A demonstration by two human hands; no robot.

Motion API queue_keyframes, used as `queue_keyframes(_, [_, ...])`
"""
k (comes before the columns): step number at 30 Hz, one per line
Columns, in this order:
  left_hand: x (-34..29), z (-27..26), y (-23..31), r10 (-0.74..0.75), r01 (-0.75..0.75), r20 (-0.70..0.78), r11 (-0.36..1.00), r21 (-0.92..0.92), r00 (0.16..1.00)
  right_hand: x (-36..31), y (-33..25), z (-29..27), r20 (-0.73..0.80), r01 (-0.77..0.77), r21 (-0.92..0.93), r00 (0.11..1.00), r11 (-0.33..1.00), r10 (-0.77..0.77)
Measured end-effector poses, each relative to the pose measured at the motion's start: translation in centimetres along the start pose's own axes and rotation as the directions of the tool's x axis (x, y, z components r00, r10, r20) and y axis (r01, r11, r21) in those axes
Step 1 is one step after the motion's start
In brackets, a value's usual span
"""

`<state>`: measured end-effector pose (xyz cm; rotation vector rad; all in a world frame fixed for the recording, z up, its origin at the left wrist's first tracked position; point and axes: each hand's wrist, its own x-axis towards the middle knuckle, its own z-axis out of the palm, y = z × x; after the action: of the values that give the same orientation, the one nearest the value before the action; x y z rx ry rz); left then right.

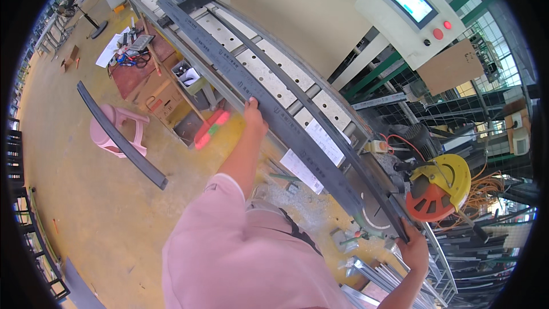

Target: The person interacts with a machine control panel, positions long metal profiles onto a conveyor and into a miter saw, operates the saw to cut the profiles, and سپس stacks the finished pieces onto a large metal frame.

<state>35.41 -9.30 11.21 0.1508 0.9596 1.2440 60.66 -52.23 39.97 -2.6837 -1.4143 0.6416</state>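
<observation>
Pinching long flat dark-grey metal-looking bar on white perforated metal desk with left hand; gripping slim black metal-looking bar by end with right hand. Could skew if pushed unevenly; might nick fingers near yellow-and-red round guard.

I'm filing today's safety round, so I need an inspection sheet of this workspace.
Surface: long bench, pale plates with holes; a paper sheet shows between two bars.
Job's things: wide dark bar and narrow dark bar, lying lengthwise.
Clutter: pink stool with a loose bar across it; tools and papers heaped beyond.
Hands: left hand on the wide dark bar's near edge; right hand gripping a dark bar end beside the yellow-and-orange guard.
Cables: orange tangle behind the guard.
Surroundings: control box with lit screen and red buttons.
</observation>
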Motion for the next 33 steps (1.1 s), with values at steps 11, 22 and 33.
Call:
queue_keyframes(11, [-13.2, -12.3, -2.7, -0.341, 0.508, 0.470, 0.809, -0.294, 0.815, -15.9, -4.7, 14.5, 0.028, 0.234, 0.132, 0.971, 0.963, -0.239])
queue_keyframes(22, [-27.4, -19.8, 4.5, -0.233, 0.668, 0.774, 0.680, -0.303, 0.588, -26.6, -0.3, 29.8, -0.227, 0.300, -0.397, 0.883, 0.867, -0.410])
queue_keyframes(33, [-22.9, -36.1, 24.8, 0.004, 0.561, 0.763, 0.675, -0.479, 0.647, -19.8, -23.1, 36.5, -0.041, 0.530, -0.135, 0.841, 0.837, -0.539])
